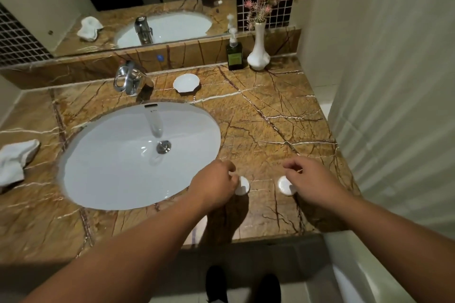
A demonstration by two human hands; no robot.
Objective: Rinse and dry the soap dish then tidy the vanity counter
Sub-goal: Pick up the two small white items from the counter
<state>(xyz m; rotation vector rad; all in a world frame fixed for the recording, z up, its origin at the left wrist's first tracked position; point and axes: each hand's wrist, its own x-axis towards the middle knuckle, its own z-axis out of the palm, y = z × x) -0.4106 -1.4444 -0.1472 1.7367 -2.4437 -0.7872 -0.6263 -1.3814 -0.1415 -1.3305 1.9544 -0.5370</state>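
A white shell-shaped soap dish (186, 83) sits empty on the brown marble counter (270, 110), behind the basin and right of the faucet. Near the counter's front edge lie two small round white soaps. My left hand (213, 183) has its fingers curled onto the left soap (243, 185), which shows only partly. My right hand (307, 177) reaches down over the right soap (285, 186), fingertips touching its edge. Whether either soap is lifted off the counter I cannot tell.
The white oval basin (118, 155) with a chrome faucet (129, 80) fills the counter's left half. A crumpled white towel (14, 160) lies far left. A green pump bottle (234, 53) and a white vase with pink flowers (258, 49) stand at the back right. A white curtain (394, 81) hangs right.
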